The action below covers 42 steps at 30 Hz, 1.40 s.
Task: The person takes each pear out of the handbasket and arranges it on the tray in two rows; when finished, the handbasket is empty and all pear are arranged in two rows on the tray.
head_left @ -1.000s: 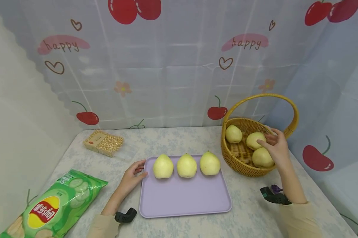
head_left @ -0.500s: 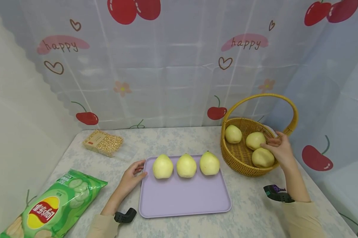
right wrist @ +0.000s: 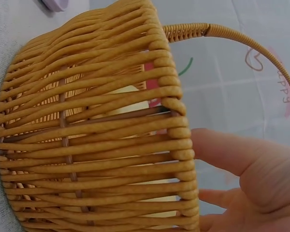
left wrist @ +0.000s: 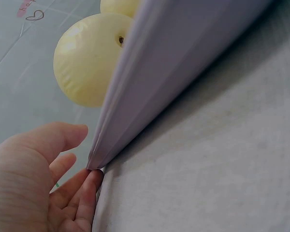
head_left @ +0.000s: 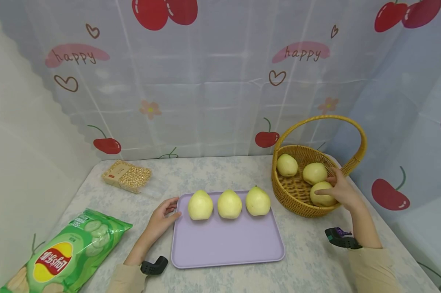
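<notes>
In the head view, the right hand (head_left: 346,195) is covering part of the front pear (head_left: 323,200) in the basket (head_left: 290,200), and its contact with that fruit is not showing clearly. In the right wrist view, the basket's rim is hiding the fingertips. The tray (left wrist: 176,58) is masking part of the nearer pear (left wrist: 84,58) in the left wrist view. The head view's lower edge is cropping the chip bag (head_left: 68,252); small print on the kernel packet (head_left: 128,176) is appearing illegible.

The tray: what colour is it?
The tray is plain light purple, seen best in the head view.
</notes>
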Each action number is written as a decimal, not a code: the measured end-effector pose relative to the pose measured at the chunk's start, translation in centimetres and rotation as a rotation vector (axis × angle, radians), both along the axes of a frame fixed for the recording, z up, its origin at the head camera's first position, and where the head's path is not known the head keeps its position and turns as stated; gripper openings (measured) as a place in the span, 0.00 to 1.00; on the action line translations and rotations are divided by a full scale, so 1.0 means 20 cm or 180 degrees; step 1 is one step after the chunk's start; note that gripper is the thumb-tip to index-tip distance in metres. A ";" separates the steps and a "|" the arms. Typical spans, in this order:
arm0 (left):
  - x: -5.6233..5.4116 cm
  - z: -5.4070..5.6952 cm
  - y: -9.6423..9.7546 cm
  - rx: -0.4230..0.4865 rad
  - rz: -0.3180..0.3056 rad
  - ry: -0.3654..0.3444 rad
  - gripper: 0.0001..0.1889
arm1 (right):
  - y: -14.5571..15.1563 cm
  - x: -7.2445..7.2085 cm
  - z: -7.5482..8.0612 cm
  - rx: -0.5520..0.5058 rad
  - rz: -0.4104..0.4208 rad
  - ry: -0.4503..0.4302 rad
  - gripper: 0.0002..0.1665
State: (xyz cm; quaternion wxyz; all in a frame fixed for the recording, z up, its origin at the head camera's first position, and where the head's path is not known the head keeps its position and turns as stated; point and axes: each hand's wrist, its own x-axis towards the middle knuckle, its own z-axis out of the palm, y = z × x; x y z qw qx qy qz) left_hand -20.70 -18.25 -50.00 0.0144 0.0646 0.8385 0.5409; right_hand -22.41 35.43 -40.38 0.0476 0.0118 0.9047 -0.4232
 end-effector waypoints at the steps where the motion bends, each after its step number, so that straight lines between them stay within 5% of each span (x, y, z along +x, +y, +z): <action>1: 0.01 0.02 0.01 -0.0002 -0.0007 -0.0001 0.27 | 0.00 0.00 0.00 0.0019 0.0048 -0.0020 0.65; 9: 0.06 0.14 0.03 -0.0001 -0.0029 -0.0077 0.26 | -0.02 -0.02 -0.04 0.0077 0.0203 -0.0181 0.68; 27: 0.06 0.13 0.02 0.0001 -0.0096 -0.0032 0.27 | -0.07 -0.04 -0.09 0.0585 0.0382 -0.0001 0.68; 42: 0.06 0.12 0.02 0.0005 -0.0065 -0.0025 0.26 | -0.09 -0.03 -0.06 -0.0115 0.0036 0.0001 0.69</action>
